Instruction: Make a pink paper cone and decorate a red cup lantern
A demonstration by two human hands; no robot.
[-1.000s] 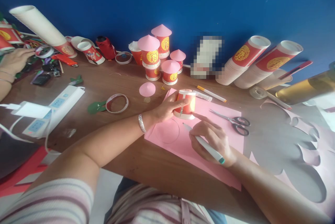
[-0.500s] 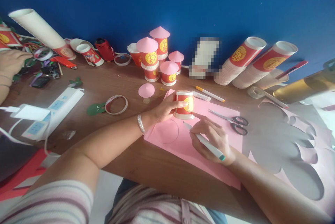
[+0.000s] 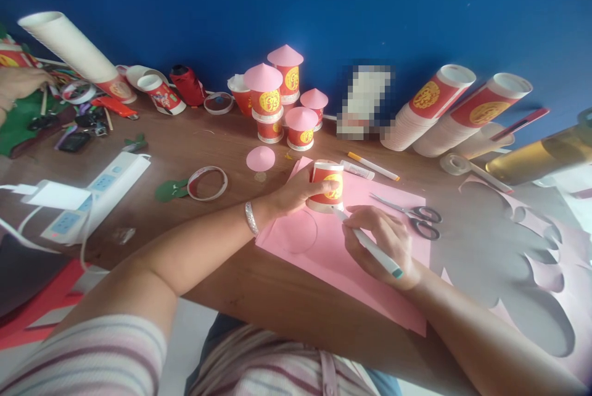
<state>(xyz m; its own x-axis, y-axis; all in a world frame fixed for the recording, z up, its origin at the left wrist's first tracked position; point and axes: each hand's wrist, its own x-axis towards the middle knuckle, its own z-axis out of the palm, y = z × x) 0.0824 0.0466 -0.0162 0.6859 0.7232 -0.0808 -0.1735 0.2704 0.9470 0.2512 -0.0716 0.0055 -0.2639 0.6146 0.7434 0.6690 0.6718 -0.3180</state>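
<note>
My left hand [image 3: 296, 193] is wrapped around a red paper cup [image 3: 325, 177] with a yellow emblem, upright on the pink paper [image 3: 370, 239]. In my right hand [image 3: 382, 242] is a white marker pen [image 3: 370, 248] with a green end, its tip touching or very close to the cup's base rim; I cannot tell which. A drawn circle [image 3: 296, 231] shows on the paper left of the cup. Scissors [image 3: 416, 217] lie on the paper to the right of my right hand. Behind the cup are a glue stick [image 3: 357, 170] and a yellow-ended marker [image 3: 374, 166].
Red cups with pink cone tops [image 3: 269, 100] stand at the back. Stacked cups [image 3: 437, 97] lean right, near tape [image 3: 454, 163] and pink offcuts [image 3: 550, 260]. A power strip [image 3: 97, 195] and paper ring [image 3: 207, 183] lie left. Another person's hand [image 3: 21, 86] is far left.
My right hand has brought the marker's tip up to the cup's base. My left hand keeps its hold on the cup. At far left, green material has appeared by the other person's hand.
</note>
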